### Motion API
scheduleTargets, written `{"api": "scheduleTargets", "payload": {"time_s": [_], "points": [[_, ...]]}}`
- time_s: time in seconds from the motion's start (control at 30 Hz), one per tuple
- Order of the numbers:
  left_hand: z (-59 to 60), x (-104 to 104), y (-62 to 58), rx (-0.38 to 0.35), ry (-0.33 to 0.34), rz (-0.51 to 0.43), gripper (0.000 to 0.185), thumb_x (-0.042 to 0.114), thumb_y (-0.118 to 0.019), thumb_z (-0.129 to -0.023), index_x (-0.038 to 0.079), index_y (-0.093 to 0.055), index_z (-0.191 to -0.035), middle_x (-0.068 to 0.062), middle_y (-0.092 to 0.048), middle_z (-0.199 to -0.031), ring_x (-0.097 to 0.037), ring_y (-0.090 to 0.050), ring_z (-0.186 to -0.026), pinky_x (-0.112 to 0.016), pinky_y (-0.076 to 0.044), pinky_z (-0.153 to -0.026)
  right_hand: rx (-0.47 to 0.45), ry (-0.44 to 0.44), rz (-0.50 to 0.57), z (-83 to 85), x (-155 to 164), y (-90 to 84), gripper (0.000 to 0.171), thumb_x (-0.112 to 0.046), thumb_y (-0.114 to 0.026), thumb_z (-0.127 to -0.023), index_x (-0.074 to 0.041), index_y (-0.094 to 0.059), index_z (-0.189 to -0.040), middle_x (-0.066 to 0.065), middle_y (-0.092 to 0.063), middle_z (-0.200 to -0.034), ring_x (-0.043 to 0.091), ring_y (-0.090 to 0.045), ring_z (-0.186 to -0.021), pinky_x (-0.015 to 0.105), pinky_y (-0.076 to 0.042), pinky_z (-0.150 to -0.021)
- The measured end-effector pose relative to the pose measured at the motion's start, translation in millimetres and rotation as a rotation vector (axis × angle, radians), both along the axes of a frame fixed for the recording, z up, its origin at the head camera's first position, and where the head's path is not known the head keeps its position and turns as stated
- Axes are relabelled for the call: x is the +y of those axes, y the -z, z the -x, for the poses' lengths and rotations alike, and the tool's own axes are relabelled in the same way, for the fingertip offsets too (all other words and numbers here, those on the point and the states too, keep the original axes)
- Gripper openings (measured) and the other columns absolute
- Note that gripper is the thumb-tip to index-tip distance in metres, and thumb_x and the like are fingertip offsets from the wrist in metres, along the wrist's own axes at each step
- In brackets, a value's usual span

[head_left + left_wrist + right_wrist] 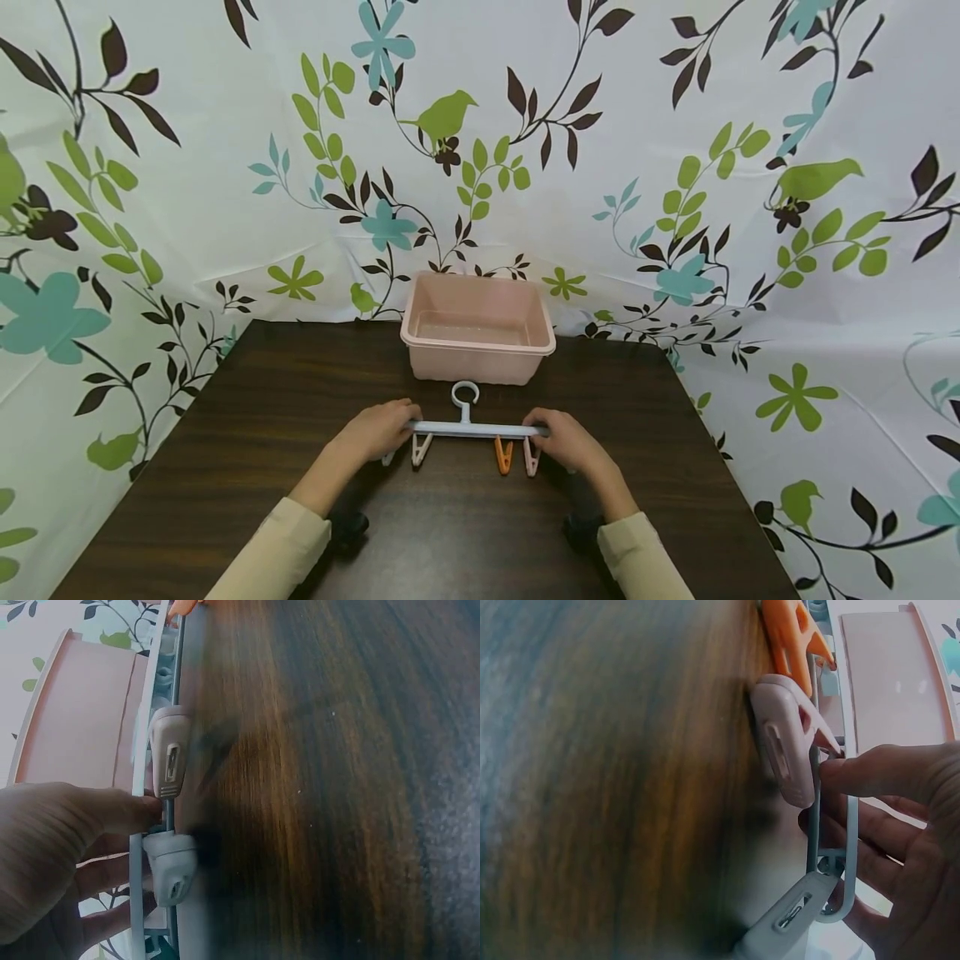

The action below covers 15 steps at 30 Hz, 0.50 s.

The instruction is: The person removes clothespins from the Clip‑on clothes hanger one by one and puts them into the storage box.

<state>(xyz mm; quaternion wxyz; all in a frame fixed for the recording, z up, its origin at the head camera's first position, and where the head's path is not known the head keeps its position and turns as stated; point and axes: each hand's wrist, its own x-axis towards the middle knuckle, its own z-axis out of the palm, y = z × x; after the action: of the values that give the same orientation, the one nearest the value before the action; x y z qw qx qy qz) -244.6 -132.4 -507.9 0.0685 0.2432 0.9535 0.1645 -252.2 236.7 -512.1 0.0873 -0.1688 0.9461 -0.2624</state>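
A pale grey clip hanger (pixel 472 430) with a round hook (pixel 465 393) spans the space between my two hands over the table. My left hand (pixel 385 427) grips its left end, thumb and fingers around the bar in the left wrist view. The right hand (pixel 564 437) holds the opposite end, its thumb right beside a pink clothespin (pixel 784 739). Further in on that side is an orange clothespin (pixel 504 456). A whitish clothespin (pixel 171 750) and a grey-white one (pixel 171 866) sit by my left thumb. At the right end hangs a grey clothespin (pixel 787 915).
Behind the hanger a pink plastic basin (pixel 480 364) stands near the table's back edge. The dark wooden table (pixel 450 533) meets a white curtain (pixel 525 233) printed with leaves, flowers and birds, which hangs at the back and both sides.
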Motion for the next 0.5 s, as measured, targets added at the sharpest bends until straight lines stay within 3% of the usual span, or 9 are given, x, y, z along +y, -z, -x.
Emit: {"api": "scheduleTargets", "payload": {"time_s": [0.27, 0.5], "points": [[-4.3, -2.6, -0.3, 0.015, 0.017, -0.039, 0.011, 0.013, -0.070, -0.106, 0.015, -0.068, -0.117, -0.001, -0.069, -0.112, -0.020, -0.069, -0.095, -0.045, -0.058, -0.085, -0.016, 0.013, 0.031, -2.2, 3.0, -2.2, 0.017, -0.007, -0.075, -0.099, -0.017, -0.076, -0.113, 0.002, -0.075, -0.110, 0.017, -0.062, -0.091, 0.044, -0.054, -0.085], [-7.4, -5.6, 1.1, 0.060, 0.040, -0.079, 0.013, 0.011, -0.067, -0.105, 0.016, -0.060, -0.115, 0.002, -0.068, -0.094, -0.012, -0.053, -0.069, -0.036, -0.049, -0.066, -0.017, 0.017, 0.059, -6.3, 5.1, -5.7, 0.017, -0.008, -0.075, -0.100, -0.018, -0.075, -0.114, 0.002, -0.075, -0.110, 0.017, -0.064, -0.093, 0.046, -0.055, -0.086]]}}
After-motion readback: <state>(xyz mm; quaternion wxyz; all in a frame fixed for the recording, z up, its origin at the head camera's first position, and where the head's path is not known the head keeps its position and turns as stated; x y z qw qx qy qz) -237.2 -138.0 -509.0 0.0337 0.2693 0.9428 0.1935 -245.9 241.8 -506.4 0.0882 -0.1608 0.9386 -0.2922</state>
